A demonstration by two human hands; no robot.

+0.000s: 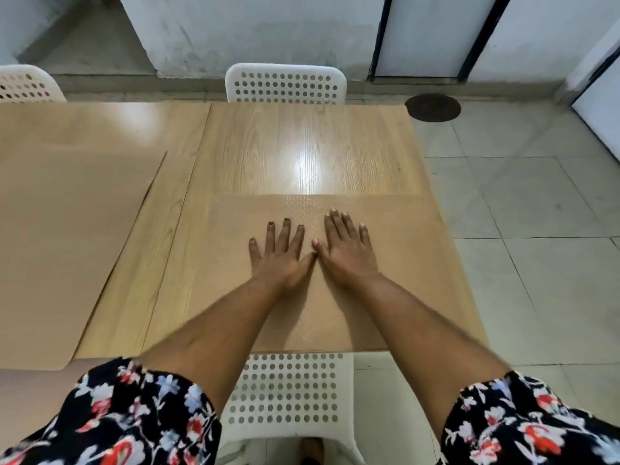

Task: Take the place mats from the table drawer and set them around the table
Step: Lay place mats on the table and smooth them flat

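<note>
Both hands, left hand (280,255) and right hand (347,248), press flat, fingers spread in no grip, smoothing a tan place mat (385,270) at the wooden surface (302,149) end, another place mat (67,236) laid leftward, far seats apparently unset.

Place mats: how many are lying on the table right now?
2. One place mat lies at the near right end of the table, under both flat hands. The other mat lies on the left, cut off by the picture's edge. More may lie out of view.

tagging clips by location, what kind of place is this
Likely a plain dining area: a wooden table with place mats, white perforated chairs tucked at its sides, and a tiled floor.
</note>
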